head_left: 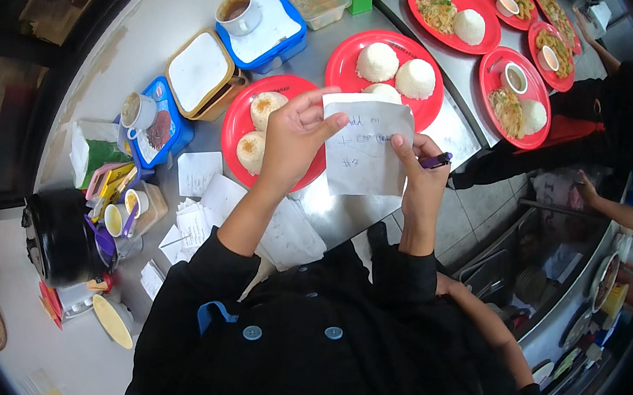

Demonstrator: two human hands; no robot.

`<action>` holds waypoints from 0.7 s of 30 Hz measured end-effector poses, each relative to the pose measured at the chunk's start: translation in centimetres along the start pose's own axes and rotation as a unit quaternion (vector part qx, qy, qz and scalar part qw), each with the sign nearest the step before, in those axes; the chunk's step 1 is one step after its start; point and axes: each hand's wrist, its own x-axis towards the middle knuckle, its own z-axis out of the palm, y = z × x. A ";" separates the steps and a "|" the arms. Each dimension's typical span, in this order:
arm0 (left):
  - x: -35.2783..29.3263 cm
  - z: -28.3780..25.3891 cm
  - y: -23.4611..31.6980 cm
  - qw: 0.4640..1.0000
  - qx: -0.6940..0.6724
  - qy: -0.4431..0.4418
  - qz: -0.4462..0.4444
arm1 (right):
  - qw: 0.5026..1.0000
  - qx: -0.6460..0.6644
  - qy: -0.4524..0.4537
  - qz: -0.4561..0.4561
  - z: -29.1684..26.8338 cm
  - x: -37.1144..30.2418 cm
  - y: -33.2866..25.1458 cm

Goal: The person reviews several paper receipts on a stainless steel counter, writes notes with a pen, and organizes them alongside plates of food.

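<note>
A white handwritten paper slip is spread between my two hands, above the steel counter. My left hand pinches its left edge, the thumb in front and the fingers behind. On the other side my right hand grips the right edge with its thumb on the face, and a purple pen sticks out between its fingers. Under my left arm lies a red plate with sprinkled rice mounds. Behind the slip, another red plate carries plain rice mounds, one partly covered by the slip.
Loose papers lie near my left forearm. Lidded tubs, cups and a black pot line the left side. More red plates of food stand at the far right. Other people stand close on my right, one arm beside me.
</note>
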 end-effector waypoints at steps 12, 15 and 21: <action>2.4 1.9 -1.5 0.998 0.035 -0.040 -0.030 | 0.997 0.064 0.038 0.001 -2.5 2.1 1.7; 3.5 2.1 -2.6 0.998 0.013 -0.054 -0.032 | 0.997 0.049 0.050 0.008 -2.5 2.7 0.8; 6.0 3.4 -3.6 0.993 0.039 -0.079 -0.077 | 0.997 -0.072 0.039 0.003 -4.0 4.9 1.1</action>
